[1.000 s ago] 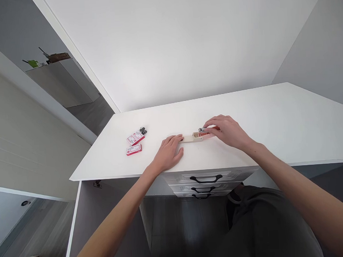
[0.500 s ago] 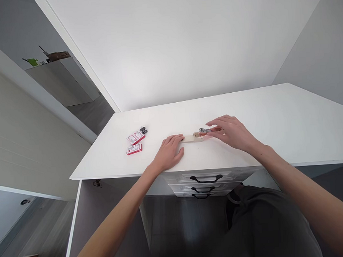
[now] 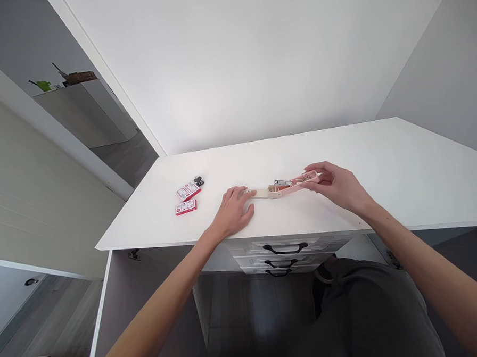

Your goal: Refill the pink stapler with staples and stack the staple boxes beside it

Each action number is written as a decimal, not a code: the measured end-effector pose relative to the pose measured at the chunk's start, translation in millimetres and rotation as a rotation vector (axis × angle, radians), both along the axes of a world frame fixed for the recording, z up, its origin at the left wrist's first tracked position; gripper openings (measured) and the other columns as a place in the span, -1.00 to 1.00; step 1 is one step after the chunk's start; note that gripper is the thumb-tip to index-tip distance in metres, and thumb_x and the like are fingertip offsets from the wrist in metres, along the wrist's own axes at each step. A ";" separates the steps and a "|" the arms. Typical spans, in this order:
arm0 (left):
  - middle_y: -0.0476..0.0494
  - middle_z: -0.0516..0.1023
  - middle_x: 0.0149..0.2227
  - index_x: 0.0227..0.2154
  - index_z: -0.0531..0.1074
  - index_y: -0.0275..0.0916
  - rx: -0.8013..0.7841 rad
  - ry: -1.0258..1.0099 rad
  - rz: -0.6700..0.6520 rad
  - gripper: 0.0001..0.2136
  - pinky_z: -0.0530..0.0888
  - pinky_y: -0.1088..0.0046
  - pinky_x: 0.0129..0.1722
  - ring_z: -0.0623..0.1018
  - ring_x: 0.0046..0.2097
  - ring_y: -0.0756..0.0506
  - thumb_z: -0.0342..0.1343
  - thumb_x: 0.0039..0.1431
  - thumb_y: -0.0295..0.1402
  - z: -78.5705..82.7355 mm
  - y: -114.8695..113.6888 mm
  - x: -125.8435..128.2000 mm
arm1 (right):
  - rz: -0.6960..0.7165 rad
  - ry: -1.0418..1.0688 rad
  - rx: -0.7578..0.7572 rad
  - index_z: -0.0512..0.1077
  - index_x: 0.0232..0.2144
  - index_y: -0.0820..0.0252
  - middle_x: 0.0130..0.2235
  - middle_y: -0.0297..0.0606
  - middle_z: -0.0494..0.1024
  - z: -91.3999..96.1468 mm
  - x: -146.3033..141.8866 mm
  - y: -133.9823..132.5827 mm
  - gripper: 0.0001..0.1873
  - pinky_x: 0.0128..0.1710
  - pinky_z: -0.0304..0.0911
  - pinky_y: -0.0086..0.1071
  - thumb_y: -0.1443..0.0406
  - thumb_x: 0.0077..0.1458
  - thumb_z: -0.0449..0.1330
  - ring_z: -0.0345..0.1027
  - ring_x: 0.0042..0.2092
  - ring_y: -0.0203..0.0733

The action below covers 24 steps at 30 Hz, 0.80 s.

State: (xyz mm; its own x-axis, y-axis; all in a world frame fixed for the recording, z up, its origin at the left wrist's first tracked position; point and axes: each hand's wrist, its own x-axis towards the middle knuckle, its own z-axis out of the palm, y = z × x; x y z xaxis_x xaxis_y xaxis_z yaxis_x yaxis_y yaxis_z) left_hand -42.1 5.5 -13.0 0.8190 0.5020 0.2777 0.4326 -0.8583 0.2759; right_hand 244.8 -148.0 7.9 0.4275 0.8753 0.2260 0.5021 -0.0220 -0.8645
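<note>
A stapler (image 3: 268, 193) lies swung wide open on the white desk, its cream base to the left and its pink top cover (image 3: 289, 189) to the right. The metal staple magazine (image 3: 282, 183) shows between them near the hinge. My left hand (image 3: 234, 210) holds the base's left end down, fingers laid over it and thumb apart on the desk. At the other end, my right hand (image 3: 335, 187) pinches the tip of the pink cover between thumb and fingers. The inside of the cover faces up.
Two red-and-white small boxes (image 3: 188, 191) and a small black object (image 3: 199, 181) lie on the left of the desk (image 3: 361, 156). A wall rises behind it. Drawers with black handles (image 3: 285, 249) are below the front edge.
My right hand has moved right, from over the magazine to the far end of the pink cover, which now shows more fully. My left hand stays on the base.
</note>
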 end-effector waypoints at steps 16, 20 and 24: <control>-0.09 0.63 0.10 0.23 0.31 -0.11 -0.132 -0.114 -0.026 -0.62 0.38 0.07 0.28 0.49 0.23 -0.21 0.11 0.41 -0.23 4.3 4.2 0.2 | 0.132 0.021 0.104 0.51 0.06 0.01 -0.10 -0.19 0.70 24.1 -48.5 29.7 -0.51 -0.13 0.42 -0.10 -0.09 0.20 0.31 0.57 -0.19 -0.01; -0.08 0.64 0.05 0.21 0.31 -0.07 -0.189 -0.127 0.033 -0.59 0.43 0.07 0.22 0.52 0.18 -0.23 0.19 0.36 -0.21 4.5 5.2 -0.6 | 0.158 -0.069 0.108 0.51 0.12 -0.05 -0.06 -0.22 0.69 23.7 -56.7 38.3 -0.53 -0.23 0.42 -0.18 -0.05 0.26 0.25 0.56 -0.25 -0.07; -0.06 0.65 0.04 0.21 0.28 -0.04 -0.228 -0.147 0.044 -0.56 0.44 0.09 0.21 0.55 0.16 -0.21 0.23 0.34 -0.21 3.9 5.6 -1.1 | 0.221 -0.126 0.103 0.53 0.14 -0.08 -0.08 -0.26 0.67 26.9 -70.1 45.6 -0.55 -0.30 0.39 -0.24 -0.03 0.29 0.22 0.51 -0.34 -0.15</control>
